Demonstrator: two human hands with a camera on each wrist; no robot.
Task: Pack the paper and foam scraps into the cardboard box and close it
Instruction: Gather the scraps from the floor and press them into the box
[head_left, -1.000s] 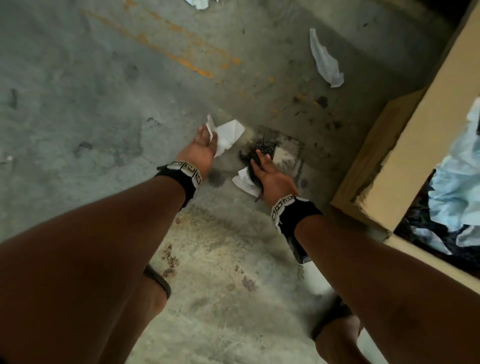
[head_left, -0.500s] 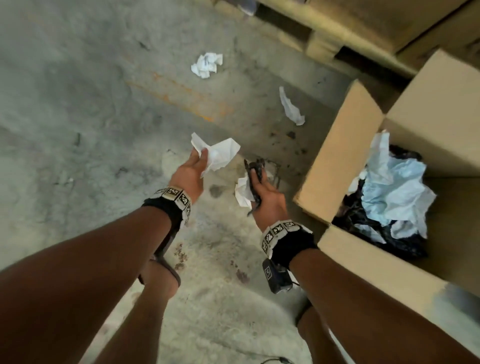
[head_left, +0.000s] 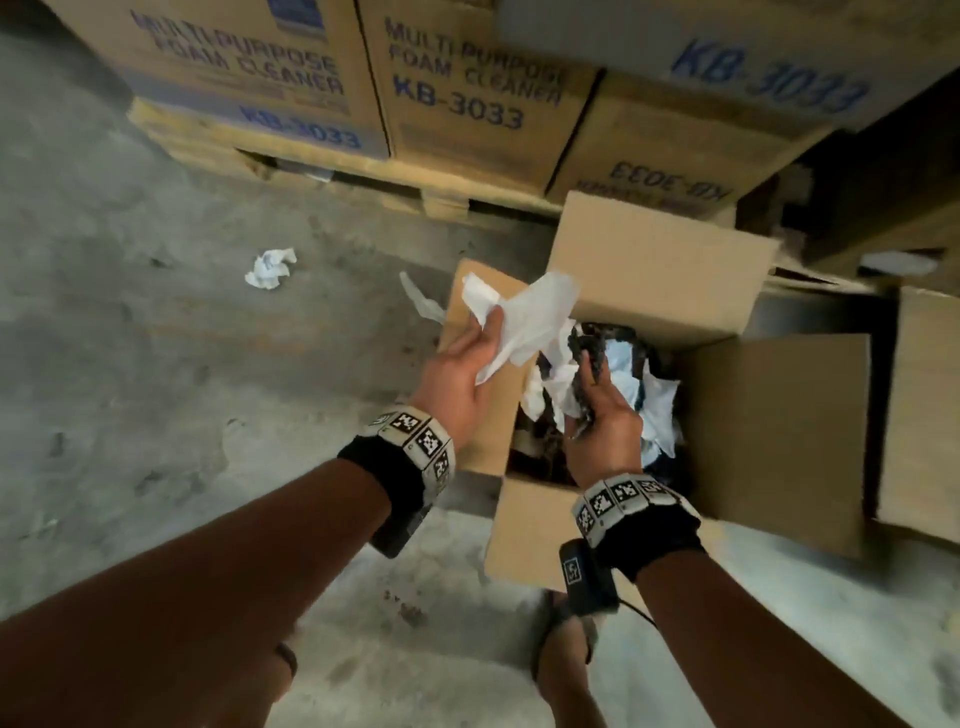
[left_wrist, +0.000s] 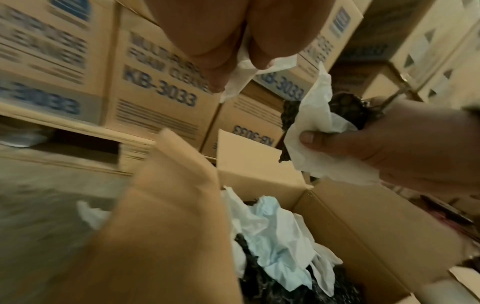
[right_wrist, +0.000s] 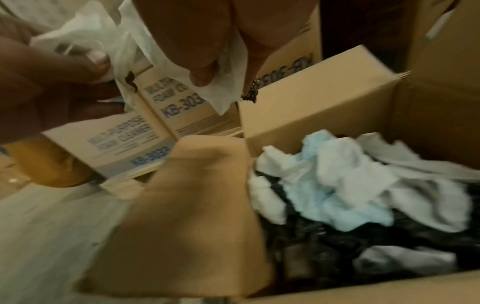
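Observation:
An open cardboard box (head_left: 649, 270) stands on the floor with its flaps spread, holding white and pale blue paper (right_wrist: 332, 176) over black foam (right_wrist: 363, 232). My left hand (head_left: 467, 374) grips a white paper scrap (head_left: 524, 317) above the box's left flap (left_wrist: 166, 205). My right hand (head_left: 602, 415) holds a black foam piece (head_left: 587, 358) together with white paper (left_wrist: 317, 127) over the box opening. Two more paper scraps lie on the floor: a crumpled one (head_left: 270, 267) at the left and a thin strip (head_left: 421, 301) beside the box.
Printed cartons (head_left: 467, 93) are stacked on a wooden pallet (head_left: 363, 182) behind the open box. Another carton (head_left: 919, 410) stands at the right. The concrete floor (head_left: 156, 389) stretches to the left. My sandalled foot (head_left: 566, 654) is near the box's front corner.
Both hands lifted their scraps off the floor and carried them right and up, from beside the box to over its opening. The view swung toward the box and stacked cartons.

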